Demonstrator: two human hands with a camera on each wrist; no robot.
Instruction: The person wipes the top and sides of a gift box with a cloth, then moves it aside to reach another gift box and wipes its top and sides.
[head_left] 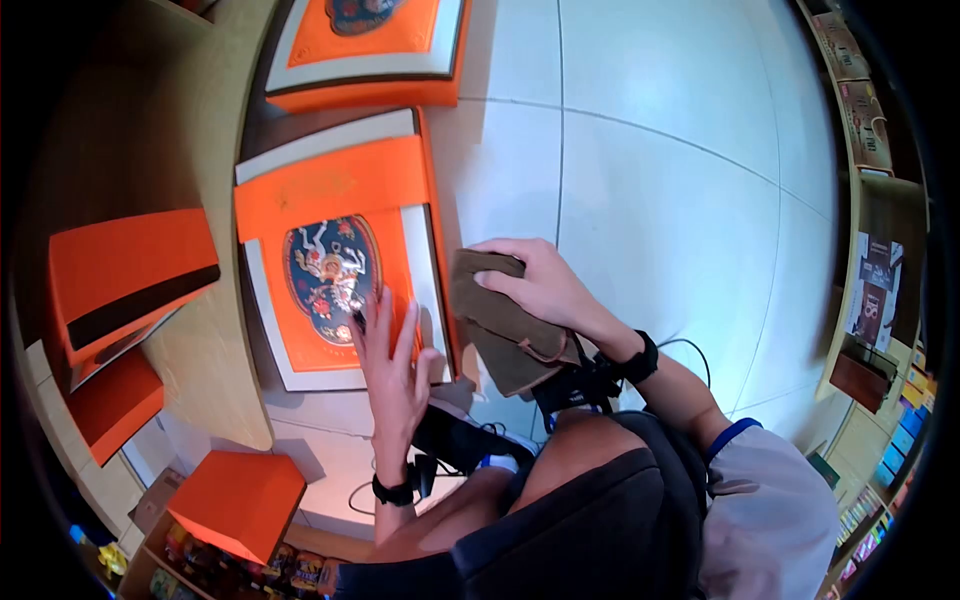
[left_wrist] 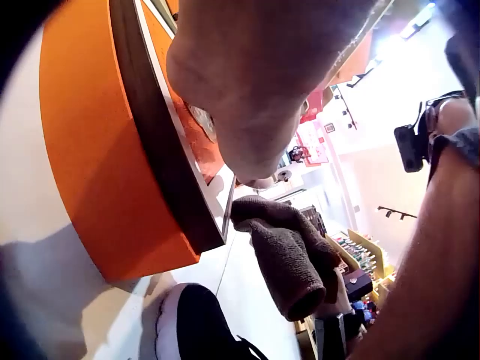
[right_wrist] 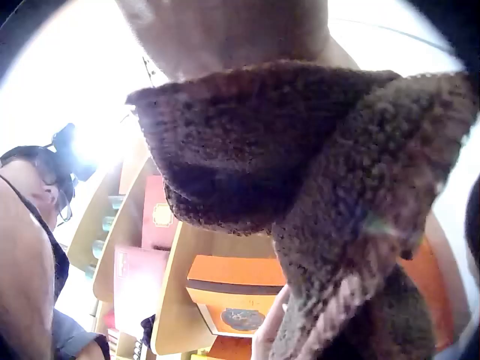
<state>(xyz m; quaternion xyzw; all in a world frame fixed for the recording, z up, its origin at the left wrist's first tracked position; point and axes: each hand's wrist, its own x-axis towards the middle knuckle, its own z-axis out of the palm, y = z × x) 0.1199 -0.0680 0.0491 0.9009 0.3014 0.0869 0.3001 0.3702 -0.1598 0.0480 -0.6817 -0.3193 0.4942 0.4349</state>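
My right hand grips a folded brown towel, thumb over its top and fingers at its far edge. The towel fills much of the right wrist view, its folds drooping below the hand. To the left, my left hand reaches with extended fingers over the lower right face of an orange gift box, close to its decorated oval window. The box has white borders and a dark band along its side, which the left wrist view shows. Nothing shows gripped in the left hand.
A second orange box lies beyond the first on the tiled floor. Wooden shelving on the left holds another orange box. An orange block-shaped box stands lower left. A shoe is beside the gift box.
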